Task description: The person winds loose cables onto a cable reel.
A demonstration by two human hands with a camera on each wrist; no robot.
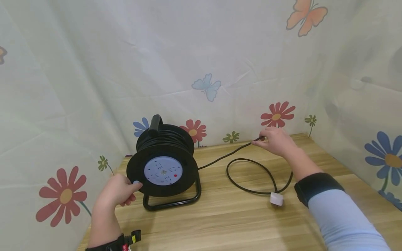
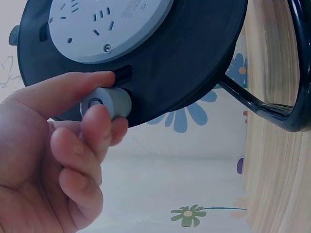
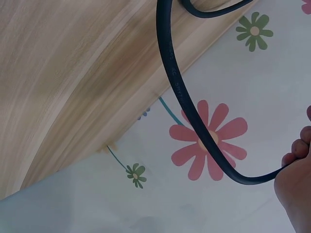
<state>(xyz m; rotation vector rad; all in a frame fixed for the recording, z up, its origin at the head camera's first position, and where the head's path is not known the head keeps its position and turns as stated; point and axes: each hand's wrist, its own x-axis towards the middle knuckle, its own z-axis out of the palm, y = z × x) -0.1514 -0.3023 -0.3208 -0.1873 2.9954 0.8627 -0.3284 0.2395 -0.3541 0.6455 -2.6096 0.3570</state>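
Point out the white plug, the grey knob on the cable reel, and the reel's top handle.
White plug (image 1: 276,198): head view, on its casing.
Grey knob (image 2: 118,103): left wrist view, on its curved side.
Top handle (image 1: 155,125): head view, on its black grip.

Head view: pale, creased hangings bounded the wood-grain tabletop from 9 through 12 to 3 o'clock. Printed motifs included an orange butterfly between 1 and 2, a light-blue butterfly at 12, a red flower at 8, and a blue flower near 3. Shadows were soft.
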